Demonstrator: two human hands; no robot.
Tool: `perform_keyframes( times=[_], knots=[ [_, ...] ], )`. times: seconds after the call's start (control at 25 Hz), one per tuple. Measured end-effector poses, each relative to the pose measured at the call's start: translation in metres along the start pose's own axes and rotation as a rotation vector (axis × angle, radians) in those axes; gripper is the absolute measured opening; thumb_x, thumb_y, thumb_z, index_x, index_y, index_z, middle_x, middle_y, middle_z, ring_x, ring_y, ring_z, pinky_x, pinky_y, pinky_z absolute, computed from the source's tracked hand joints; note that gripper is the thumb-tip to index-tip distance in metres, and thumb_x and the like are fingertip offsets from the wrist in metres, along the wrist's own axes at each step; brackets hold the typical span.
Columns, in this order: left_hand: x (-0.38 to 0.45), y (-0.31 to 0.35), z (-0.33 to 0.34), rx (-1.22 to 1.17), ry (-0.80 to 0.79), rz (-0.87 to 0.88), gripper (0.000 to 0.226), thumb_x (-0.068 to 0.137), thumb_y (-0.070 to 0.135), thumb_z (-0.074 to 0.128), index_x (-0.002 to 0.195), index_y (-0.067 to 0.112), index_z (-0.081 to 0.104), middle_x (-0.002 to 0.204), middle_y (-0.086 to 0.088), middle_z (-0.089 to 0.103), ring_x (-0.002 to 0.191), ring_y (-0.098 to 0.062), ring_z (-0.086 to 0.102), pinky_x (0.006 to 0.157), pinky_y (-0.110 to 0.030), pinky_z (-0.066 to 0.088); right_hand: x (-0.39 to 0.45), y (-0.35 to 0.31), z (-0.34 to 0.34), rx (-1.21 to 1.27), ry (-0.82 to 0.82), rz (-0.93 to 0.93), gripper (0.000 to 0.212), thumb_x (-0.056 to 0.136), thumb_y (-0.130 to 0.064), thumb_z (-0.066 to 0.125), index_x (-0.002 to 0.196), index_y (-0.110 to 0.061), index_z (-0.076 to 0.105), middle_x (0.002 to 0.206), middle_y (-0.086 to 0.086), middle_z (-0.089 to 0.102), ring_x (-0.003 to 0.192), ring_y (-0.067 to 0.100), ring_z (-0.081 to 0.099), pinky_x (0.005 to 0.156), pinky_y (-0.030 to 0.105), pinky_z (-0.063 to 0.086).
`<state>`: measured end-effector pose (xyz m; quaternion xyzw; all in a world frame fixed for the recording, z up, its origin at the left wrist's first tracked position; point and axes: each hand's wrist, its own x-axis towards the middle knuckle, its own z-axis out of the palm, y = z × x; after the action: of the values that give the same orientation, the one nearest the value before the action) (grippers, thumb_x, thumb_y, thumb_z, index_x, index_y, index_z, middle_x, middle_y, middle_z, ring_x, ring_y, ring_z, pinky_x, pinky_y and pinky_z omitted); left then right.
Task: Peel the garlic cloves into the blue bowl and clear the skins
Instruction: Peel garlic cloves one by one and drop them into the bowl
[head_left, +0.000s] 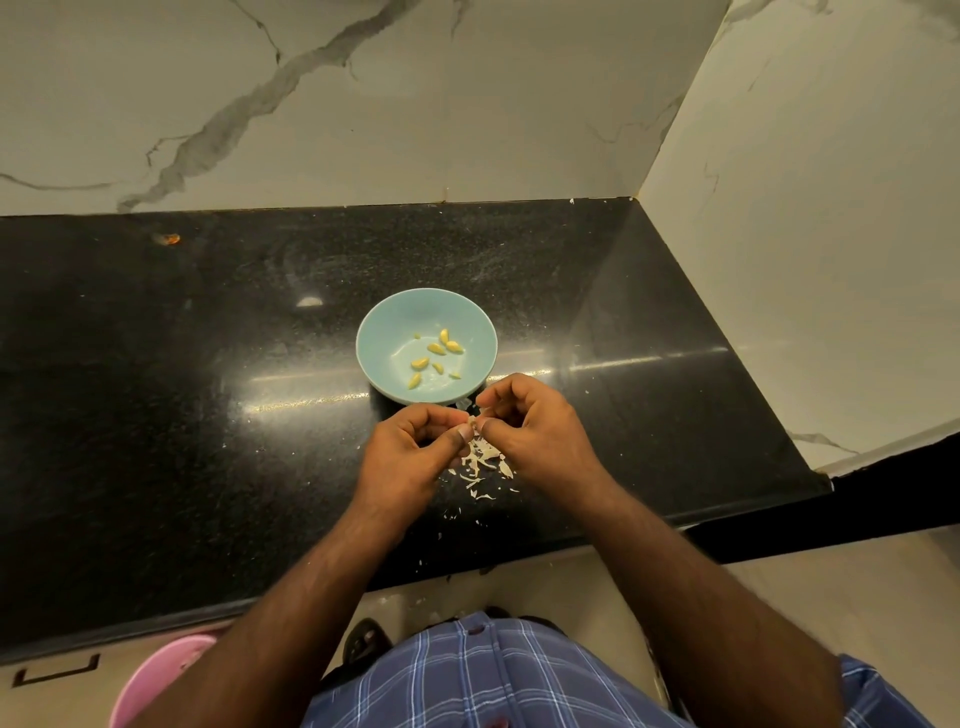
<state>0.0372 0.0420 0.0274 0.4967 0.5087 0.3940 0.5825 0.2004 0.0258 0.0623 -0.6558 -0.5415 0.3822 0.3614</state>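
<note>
Cloves done: Seven or so peeled cloves (435, 348) lie in the bowl (374, 340), scattered over its floor toward the right and near sides.
Clove in work: You pinch one clove (477, 415) between your two hands, just short of the bowl's near rim and above the surface (156, 389). It is mostly hidden by your fingertips, so its long axis cannot be read; only a pale bit of skin shows.
Left hand: Your left hand (415, 441) is curled, thumb and forefinger nipping the clove from its left.
Right hand: Your right hand (530, 421) is curled too, fingertips gripping the clove or its skin from the right; which of the two cannot be told.
Key relation: The bowl sits straight ahead of the clove, slightly left, its near rim just beyond your fingertips. Your right hand is the nearer one, almost touching the rim.
Skins: The skins (480, 462) lie heaped on the surface right under your hands, with stray flakes trailing toward the near edge.
Judgement: Once bared, the clove likely needs only a short forward drop. The skins are not yet cleared.
</note>
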Motion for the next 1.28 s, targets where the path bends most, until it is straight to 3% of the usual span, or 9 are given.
perform_keyframes(
  times=[0.16,0.28,0.48,0.68,0.92,1.12,1.28],
  knots=[
    [0.0,0.001,0.002,-0.074,-0.008,-0.01,0.009,0.091,0.009,0.073,0.099,0.012,0.075,0.086,-0.011,0.076,0.077,-0.022,0.069,0.075,-0.033,0.059,-0.001,0.004,0.0,-0.05,0.004,0.025,0.018,0.087,-0.012,0.071,0.095,-0.027,0.066,0.081,-0.005,0.069,0.074,0.008,0.066,0.072,0.033,0.06],
    [0.001,0.0,0.0,-0.092,-0.02,-0.018,0.009,0.093,0.009,0.07,0.099,0.012,0.077,0.086,-0.012,0.075,0.075,-0.02,0.066,0.072,-0.03,0.057,-0.001,0.009,-0.005,-0.051,0.001,0.009,0.02,0.085,-0.007,0.073,0.098,-0.023,0.071,0.088,-0.008,0.073,0.084,0.006,0.07,0.081,0.033,0.061],
    [0.001,0.0,0.0,-0.173,-0.088,-0.071,0.015,0.09,0.022,0.071,0.098,0.011,0.078,0.084,-0.014,0.073,0.075,-0.02,0.061,0.069,-0.028,0.052,0.002,0.011,-0.007,0.048,-0.066,-0.029,0.026,0.087,-0.021,0.079,0.112,-0.022,0.076,0.104,-0.01,0.075,0.101,0.003,0.069,0.09,0.031,0.058],
    [0.0,0.002,0.002,-0.266,-0.142,-0.11,0.029,0.082,0.029,0.071,0.095,0.004,0.075,0.078,-0.01,0.069,0.069,-0.014,0.059,0.061,-0.022,0.049,0.001,0.014,0.002,0.098,0.025,-0.088,0.015,0.085,-0.012,0.08,0.1,-0.013,0.08,0.094,-0.004,0.078,0.091,0.006,0.073,0.083,0.026,0.06],
    [-0.002,0.003,0.006,-0.357,-0.132,-0.17,0.013,0.096,0.011,0.063,0.092,0.0,0.071,0.072,-0.006,0.066,0.063,-0.009,0.058,0.056,-0.016,0.049,0.0,0.012,0.005,0.124,0.057,-0.114,0.009,0.084,-0.005,0.079,0.089,-0.012,0.078,0.087,-0.002,0.077,0.084,0.008,0.072,0.076,0.023,0.059],
    [-0.002,0.005,0.005,-0.432,-0.097,-0.184,0.016,0.091,0.012,0.067,0.099,0.0,0.071,0.079,-0.009,0.07,0.071,-0.012,0.065,0.064,-0.018,0.055,0.003,0.01,0.005,0.16,-0.008,-0.087,0.012,0.088,-0.01,0.077,0.098,-0.016,0.078,0.094,-0.003,0.077,0.092,0.011,0.073,0.085,0.029,0.06],
    [-0.001,0.005,0.002,-0.431,-0.039,-0.174,0.014,0.088,0.011,0.071,0.101,0.006,0.073,0.088,-0.013,0.074,0.079,-0.017,0.07,0.072,-0.024,0.058,0.002,0.007,0.001,0.165,-0.038,-0.08,0.012,0.089,-0.014,0.077,0.091,-0.026,0.079,0.089,-0.004,0.077,0.087,0.009,0.073,0.079,0.028,0.059]
  ],
)
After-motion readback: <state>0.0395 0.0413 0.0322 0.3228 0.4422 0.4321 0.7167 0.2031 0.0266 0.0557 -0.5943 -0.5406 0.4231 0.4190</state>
